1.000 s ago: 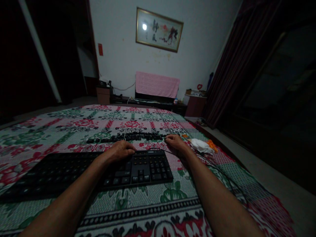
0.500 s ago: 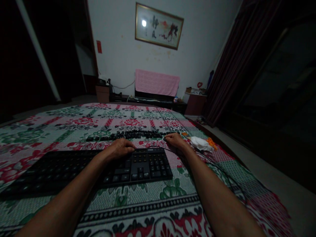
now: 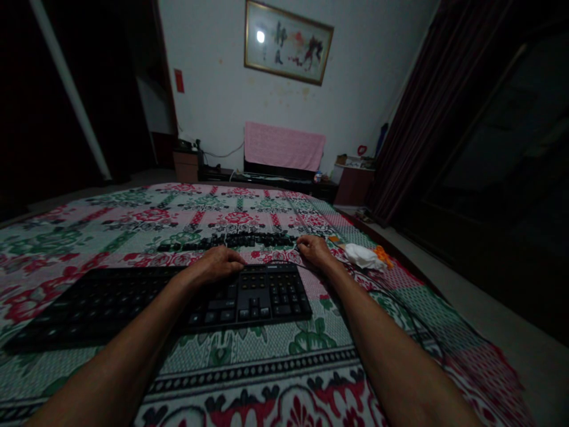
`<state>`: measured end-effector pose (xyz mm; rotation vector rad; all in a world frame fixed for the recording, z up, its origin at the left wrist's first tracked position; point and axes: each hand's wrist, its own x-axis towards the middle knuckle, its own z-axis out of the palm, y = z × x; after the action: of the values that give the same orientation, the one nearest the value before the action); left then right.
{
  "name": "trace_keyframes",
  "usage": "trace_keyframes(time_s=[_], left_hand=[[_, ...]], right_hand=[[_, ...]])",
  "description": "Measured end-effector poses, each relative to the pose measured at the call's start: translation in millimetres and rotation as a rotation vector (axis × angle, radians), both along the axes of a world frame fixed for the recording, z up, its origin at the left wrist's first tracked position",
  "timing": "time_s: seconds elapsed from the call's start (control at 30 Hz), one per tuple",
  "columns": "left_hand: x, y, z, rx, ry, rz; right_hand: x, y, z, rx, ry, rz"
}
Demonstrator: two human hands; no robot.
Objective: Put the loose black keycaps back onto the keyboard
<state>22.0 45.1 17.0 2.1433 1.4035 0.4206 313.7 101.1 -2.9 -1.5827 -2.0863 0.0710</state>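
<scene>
A black keyboard [image 3: 229, 316] lies on the patterned cloth, with bare spots where some keycaps are off in its upper right area. My left hand [image 3: 217, 264] rests at its far edge, the fingers closed over that edge near the middle right. Beyond the keyboard, loose black keycaps [image 3: 240, 239] form a long uneven row. At the right end of this row is my right hand [image 3: 313, 250], thumb and fingers pinched together on a small dark keycap [image 3: 297, 247], mostly hidden by the fingertips.
A white crumpled bag [image 3: 364, 256] with an orange part lies right of my right hand. The keyboard's black cable [image 3: 402, 305] loops along the right side of the cloth [image 3: 311, 338]. A pink towel [image 3: 284, 146] covers a screen by the far wall.
The view has shifted slightly. Both hands stay in nearly the same places, the left at the keyboard's edge and the right pinching by the keycap row.
</scene>
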Motion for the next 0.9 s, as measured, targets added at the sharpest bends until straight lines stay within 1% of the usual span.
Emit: trace_keyframes(time_s=[0.17, 0.33, 0.47, 0.6, 0.73, 0.9], left_hand=[[0, 0, 0.1, -0.001, -0.003, -0.010], [1, -4, 4.8, 0.002, 0.015, 0.005], [1, -5, 5.5, 0.004, 0.012, 0.008], [0, -2, 2.2, -0.009, 0.001, 0.008], [0, -1, 0.6, -0.028, -0.008, 0.006], [1, -1, 1.9, -0.013, -0.003, 0.015]], right_hand=[[3, 1, -0.8, -0.007, -0.001, 0.032], [6, 4, -2.7, 0.032, -0.023, 0.079], [10, 6, -1.6, -0.013, -0.036, 0.113], [12, 4, 2.2, -0.062, -0.062, 0.127], [11, 0, 5.2, -0.052, -0.077, 0.108], [7, 0, 5.5, -0.061, -0.112, 0.061]])
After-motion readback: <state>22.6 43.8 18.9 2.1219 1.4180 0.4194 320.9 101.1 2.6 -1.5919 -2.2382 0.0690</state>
